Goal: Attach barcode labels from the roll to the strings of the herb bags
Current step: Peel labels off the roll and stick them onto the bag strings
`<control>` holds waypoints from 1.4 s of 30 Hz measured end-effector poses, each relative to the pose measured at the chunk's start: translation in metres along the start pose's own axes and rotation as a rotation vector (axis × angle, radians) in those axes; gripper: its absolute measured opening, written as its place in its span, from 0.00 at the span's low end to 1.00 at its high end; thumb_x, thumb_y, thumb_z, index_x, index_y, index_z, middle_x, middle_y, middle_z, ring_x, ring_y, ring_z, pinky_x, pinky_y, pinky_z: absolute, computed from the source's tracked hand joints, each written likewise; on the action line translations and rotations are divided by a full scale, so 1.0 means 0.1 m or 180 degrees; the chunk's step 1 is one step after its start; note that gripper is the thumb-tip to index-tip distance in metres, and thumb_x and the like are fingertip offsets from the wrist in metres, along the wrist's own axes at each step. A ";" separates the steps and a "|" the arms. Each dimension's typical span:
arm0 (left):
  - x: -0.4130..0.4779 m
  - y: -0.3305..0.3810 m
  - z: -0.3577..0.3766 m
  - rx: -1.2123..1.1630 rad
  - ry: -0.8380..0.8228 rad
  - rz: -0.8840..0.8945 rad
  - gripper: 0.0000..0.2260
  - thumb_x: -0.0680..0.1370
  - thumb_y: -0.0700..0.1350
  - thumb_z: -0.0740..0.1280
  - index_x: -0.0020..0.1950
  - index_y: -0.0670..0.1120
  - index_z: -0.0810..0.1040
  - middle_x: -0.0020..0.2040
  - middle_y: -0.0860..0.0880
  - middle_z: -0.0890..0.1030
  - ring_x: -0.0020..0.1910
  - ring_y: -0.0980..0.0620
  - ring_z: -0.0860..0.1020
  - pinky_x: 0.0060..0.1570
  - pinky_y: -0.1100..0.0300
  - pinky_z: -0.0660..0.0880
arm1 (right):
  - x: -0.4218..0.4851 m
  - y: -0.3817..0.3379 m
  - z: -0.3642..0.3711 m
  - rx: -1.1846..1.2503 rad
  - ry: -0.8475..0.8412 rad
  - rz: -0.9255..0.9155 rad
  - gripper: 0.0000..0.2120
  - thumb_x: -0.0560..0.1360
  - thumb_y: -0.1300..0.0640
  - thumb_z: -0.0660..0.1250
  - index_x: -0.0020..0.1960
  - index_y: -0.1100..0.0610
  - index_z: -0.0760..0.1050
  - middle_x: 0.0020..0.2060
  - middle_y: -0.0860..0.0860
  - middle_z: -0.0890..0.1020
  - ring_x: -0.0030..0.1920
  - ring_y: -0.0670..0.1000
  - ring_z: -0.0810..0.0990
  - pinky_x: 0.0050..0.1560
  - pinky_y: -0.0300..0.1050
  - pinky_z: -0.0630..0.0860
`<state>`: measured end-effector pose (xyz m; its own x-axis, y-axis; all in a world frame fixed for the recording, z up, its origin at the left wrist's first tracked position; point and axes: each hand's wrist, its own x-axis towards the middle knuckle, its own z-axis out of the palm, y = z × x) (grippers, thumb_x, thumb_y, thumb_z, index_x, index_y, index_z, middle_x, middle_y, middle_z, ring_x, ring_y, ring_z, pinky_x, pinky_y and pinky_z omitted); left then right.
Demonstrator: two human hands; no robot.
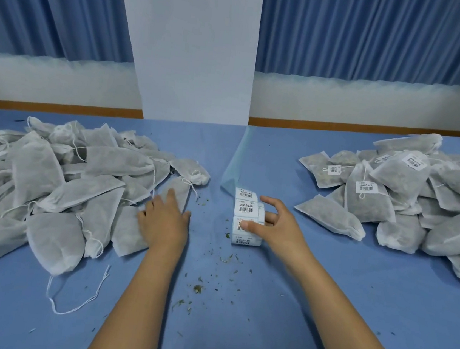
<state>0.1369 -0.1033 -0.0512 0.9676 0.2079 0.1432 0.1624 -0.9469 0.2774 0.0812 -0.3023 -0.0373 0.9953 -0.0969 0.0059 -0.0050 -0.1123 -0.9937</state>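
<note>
A roll of white barcode labels (247,205) lies on the blue table at centre, its empty backing strip (236,160) trailing away from me. My right hand (277,225) reaches around the roll, thumb pressing a label on its near side, fingers spread over the far side. My left hand (165,218) rests flat, fingers straight, on a white herb bag (177,189) at the edge of the unlabelled pile (50,182) on the left. A pile of herb bags with barcode labels (409,200) sits at the right.
Loose herb crumbs (198,287) are scattered on the blue table cover (263,321) between my forearms. A loose white string (77,300) trails from the left pile. A white pillar (196,55) and blue curtains stand behind the table.
</note>
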 end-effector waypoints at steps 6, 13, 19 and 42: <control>-0.10 0.04 -0.19 0.0590 0.0265 -0.0257 0.16 0.79 0.44 0.61 0.67 0.49 0.70 0.65 0.43 0.74 0.68 0.39 0.64 0.69 0.44 0.58 | 0.04 0.01 -0.06 -0.0464 0.0100 0.0048 0.28 0.70 0.49 0.75 0.65 0.51 0.67 0.37 0.46 0.80 0.41 0.43 0.80 0.39 0.28 0.71; -0.21 -0.06 -0.42 -0.0407 0.1452 -0.0273 0.09 0.75 0.41 0.66 0.54 0.40 0.77 0.57 0.39 0.77 0.66 0.38 0.67 0.70 0.35 0.51 | 0.00 -0.05 -0.04 -0.0656 0.0215 0.0002 0.24 0.72 0.47 0.72 0.64 0.53 0.69 0.42 0.49 0.79 0.44 0.45 0.78 0.43 0.33 0.70; -0.33 0.10 -0.58 -0.2916 0.1819 0.1099 0.06 0.72 0.42 0.60 0.48 0.50 0.68 0.37 0.56 0.72 0.37 0.54 0.70 0.38 0.63 0.64 | -0.15 -0.21 0.01 -0.0896 0.0830 -0.1790 0.23 0.74 0.65 0.68 0.67 0.53 0.68 0.59 0.49 0.72 0.57 0.45 0.74 0.55 0.37 0.72; -0.61 0.17 -0.67 -0.2785 -0.0273 0.2236 0.13 0.75 0.42 0.61 0.54 0.52 0.81 0.50 0.60 0.83 0.56 0.61 0.77 0.58 0.69 0.68 | -0.26 -0.26 0.10 -0.0725 0.0253 -0.2363 0.06 0.74 0.65 0.67 0.42 0.60 0.82 0.32 0.47 0.79 0.31 0.45 0.77 0.36 0.32 0.71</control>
<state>0.0677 -0.1157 0.0087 0.8066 -0.3535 0.4737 -0.5829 -0.3424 0.7369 0.0565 -0.2868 -0.0133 0.7360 0.0136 0.6769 0.6313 -0.3748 -0.6789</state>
